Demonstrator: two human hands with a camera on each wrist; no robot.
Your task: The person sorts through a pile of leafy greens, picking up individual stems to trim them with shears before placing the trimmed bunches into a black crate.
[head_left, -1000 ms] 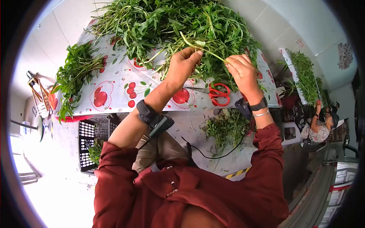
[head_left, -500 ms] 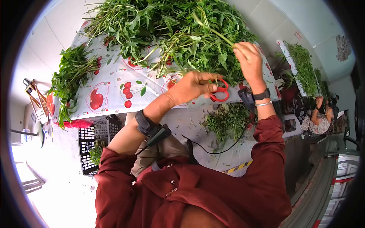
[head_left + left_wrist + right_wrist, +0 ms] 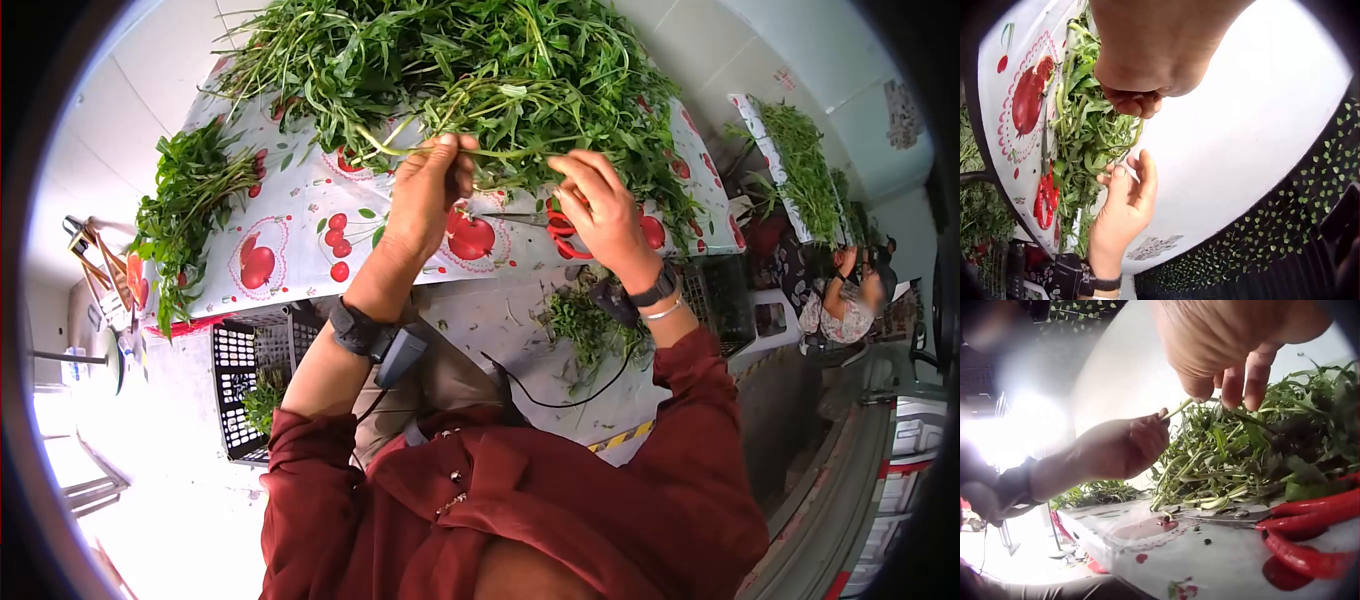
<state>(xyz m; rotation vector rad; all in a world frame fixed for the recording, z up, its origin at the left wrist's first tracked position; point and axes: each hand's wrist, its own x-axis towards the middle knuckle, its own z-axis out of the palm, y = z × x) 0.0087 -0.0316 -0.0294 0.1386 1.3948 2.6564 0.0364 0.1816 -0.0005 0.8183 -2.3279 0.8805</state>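
My left hand (image 3: 428,190) pinches a long green stem (image 3: 1179,409) between thumb and curled fingers, over the front of a big heap of leafy greens (image 3: 520,100). To its right, my right hand (image 3: 600,215) has its thumb and bent fingers parted, fingertips right at the stem's other stretch. Under the right hand, scissors with red handles (image 3: 1046,199) lie on the fruit-printed tablecloth (image 3: 300,225). In the right wrist view the red handles (image 3: 1310,525) are close below the right hand, with the blades towards the cut stem ends of the heap.
A smaller bunch of greens (image 3: 195,200) lies at the table's left edge. Below stand a black crate (image 3: 235,390) with greens and a floor pile of greens (image 3: 585,320). A black cable (image 3: 560,403) crosses the floor. At far right, another person (image 3: 845,305) sits beside more greens (image 3: 800,185).
The left hand reached low near the scissors, then rose back left and now grips a stem. The right hand, which held a stem up at the right, has come lower and left.
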